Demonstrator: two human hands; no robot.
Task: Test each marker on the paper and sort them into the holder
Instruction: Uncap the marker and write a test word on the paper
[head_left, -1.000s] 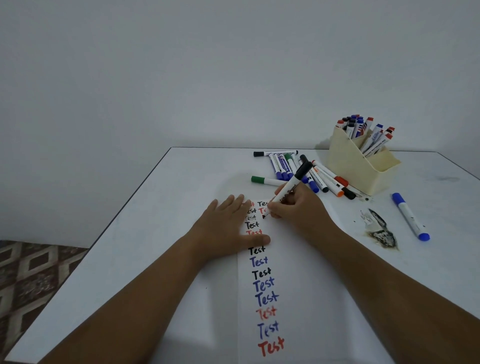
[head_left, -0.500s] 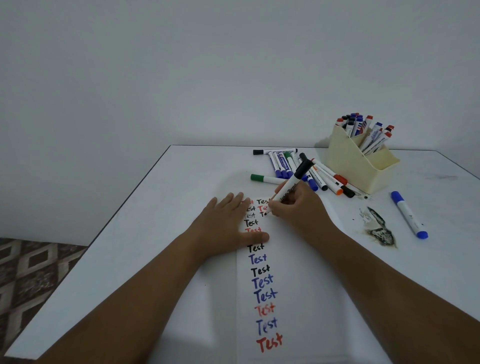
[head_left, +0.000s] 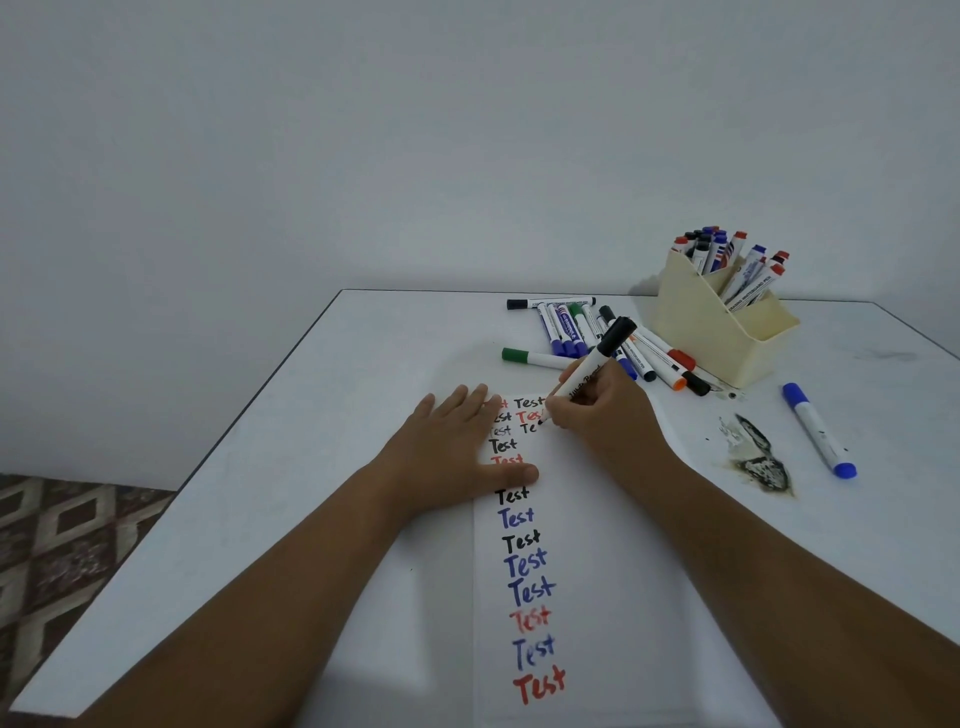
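The slim white plastic marker with its black cap on the back end (head_left: 592, 366) writes on the white paper strip (head_left: 582, 571), pinched low on the barrel by the right hand (head_left: 597, 410). It looks light, rigid, slightly slick. The left hand (head_left: 457, 441) presses flat on the paper. The cream plastic holder (head_left: 717, 322) stands beyond.

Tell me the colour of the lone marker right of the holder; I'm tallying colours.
Blue: the marker has a blue cap and blue end, seen in the head view.
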